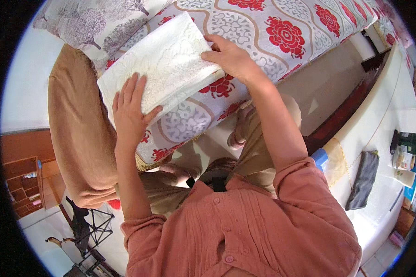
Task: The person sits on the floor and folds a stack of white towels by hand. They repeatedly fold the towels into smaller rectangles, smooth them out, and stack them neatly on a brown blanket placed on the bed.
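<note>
A folded white cloth (159,55) with a raised, lace-like pattern lies on the sofa cover (235,27), which has red flowers and grey scrolls. My left hand (130,108) rests flat on the near left part of the cloth, fingers stretched and thumb apart. At the cloth's right edge, my right hand (231,57) holds the folded layers, with the thumb on top. Some of its fingers are partly hidden around the edge.
A brown-covered armrest (76,124) stands left of the cloth, with a tree-print cushion (97,27) behind. To the right is a white table (379,124) bearing a dark folded cloth (363,180) and several small items. A black folding frame (97,226) stands lower left.
</note>
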